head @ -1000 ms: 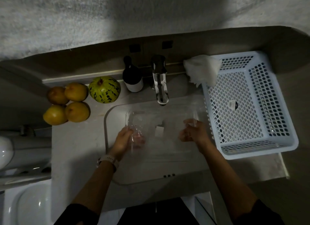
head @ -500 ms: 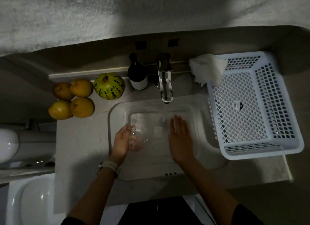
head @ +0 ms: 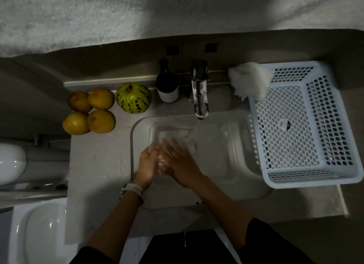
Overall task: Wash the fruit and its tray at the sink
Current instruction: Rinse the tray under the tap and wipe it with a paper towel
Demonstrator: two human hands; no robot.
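Note:
A clear plastic tray point(head: 226, 145) lies in the sink basin point(head: 256, 193) under the tap point(head: 200, 94). My left hand point(head: 146, 164) grips the tray's left edge, fingers curled over its rim. My right hand point(head: 180, 161) lies flat inside the tray at its left end, fingers straight and blurred with motion, pressing on the bottom close against my left hand. On the counter to the left sit several yellow pears point(head: 91, 112) and a green speckled melon point(head: 133, 97).
A white perforated basket point(head: 303, 126) stands on the counter right of the sink, a white cloth point(head: 250, 82) draped over its far corner. A dark bottle with a white label point(head: 167, 86) stands left of the tap. A white toilet point(head: 39, 230) is at lower left.
My right hand left the tray's right edge, went flat into the tray and slid left until it lies against my left hand. My left hand keeps its grip on the left edge.

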